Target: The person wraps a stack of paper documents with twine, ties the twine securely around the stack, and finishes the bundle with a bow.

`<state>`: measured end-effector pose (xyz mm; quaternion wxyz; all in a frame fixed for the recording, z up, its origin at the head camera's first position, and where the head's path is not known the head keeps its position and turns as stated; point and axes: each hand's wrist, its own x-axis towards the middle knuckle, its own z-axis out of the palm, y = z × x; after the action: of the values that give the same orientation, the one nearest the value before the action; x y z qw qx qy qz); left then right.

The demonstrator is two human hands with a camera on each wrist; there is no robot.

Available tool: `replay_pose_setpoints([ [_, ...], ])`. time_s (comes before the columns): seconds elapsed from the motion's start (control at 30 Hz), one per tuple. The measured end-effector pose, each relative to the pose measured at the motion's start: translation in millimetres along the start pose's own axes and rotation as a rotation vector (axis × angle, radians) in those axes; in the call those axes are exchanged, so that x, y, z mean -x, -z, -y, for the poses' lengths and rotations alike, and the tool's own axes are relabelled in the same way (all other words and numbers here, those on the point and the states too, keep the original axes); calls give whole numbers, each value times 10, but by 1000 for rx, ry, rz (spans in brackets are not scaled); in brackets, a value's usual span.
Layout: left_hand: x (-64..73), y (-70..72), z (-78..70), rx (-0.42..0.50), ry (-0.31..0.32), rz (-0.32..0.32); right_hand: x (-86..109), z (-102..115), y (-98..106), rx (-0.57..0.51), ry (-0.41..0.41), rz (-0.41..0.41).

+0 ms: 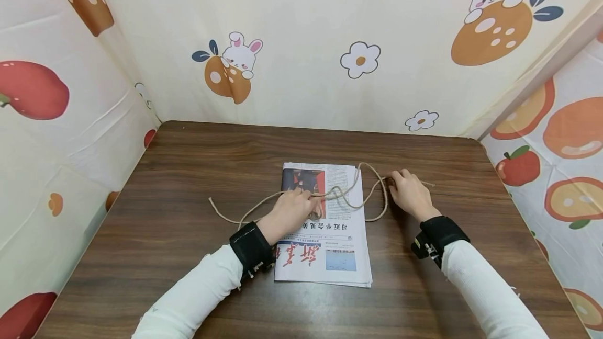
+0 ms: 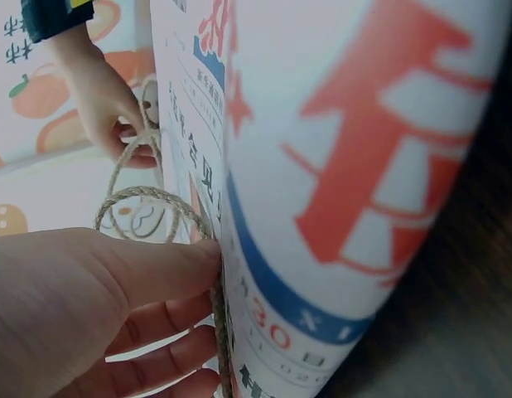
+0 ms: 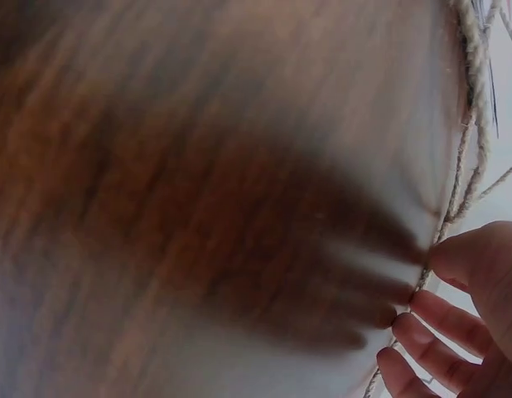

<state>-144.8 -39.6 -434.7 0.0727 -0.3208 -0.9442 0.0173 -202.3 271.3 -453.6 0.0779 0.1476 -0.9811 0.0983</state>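
Note:
A folded newspaper point(image 1: 346, 272) lies on the wooden table, its print upside down in the head view. Across its upper part runs a thin beige twine point(image 2: 144, 192), with loose loops near the paper's right edge. My left hand point(image 1: 291, 212) rests on the newspaper and pinches the twine between thumb and fingers; the fingertips are partly hidden in the head view. Right of the paper, my right hand point(image 1: 412, 195) pinches another stretch of twine point(image 3: 475, 75) close to the tabletop. One twine end pokes out beyond that hand, and the other lies to the left.
The brown wood-grain table point(image 1: 212, 161) extends around the newspaper on all sides. A patterned cloth point(image 1: 301, 9) with rabbits and flowers hangs along the far edge. Fruit-print cloths point(image 1: 556, 171) stand at both sides. Black bands point(image 1: 252, 250) sit on both wrists over white sleeves.

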Motion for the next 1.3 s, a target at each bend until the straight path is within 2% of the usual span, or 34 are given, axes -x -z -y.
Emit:
replay_pose_setpoints([
  [0.1, 39, 26, -9, -2, -9, 10, 14, -23, -22, 5, -3, 2],
  [0.27, 146, 89, 10, 17, -31, -17, 47, -49, -34, 4, -27, 0],
  [0.43, 284, 162, 87, 44, -33, -25, 87, -76, -40, -8, -48, -4],
  [0.57, 404, 218, 166, 94, -18, -68, 113, -98, -42, -17, -48, -2],
  [0.83, 646, 383, 359, 196, 70, -90, 159, -166, -26, 9, -49, -9],
  [1.07, 847, 430, 567, 240, 144, -137, 210, -226, 5, 21, -41, -17],
  [1.3, 1027, 429, 763, 333, 237, -102, 273, -296, 35, 25, -39, -45],
])
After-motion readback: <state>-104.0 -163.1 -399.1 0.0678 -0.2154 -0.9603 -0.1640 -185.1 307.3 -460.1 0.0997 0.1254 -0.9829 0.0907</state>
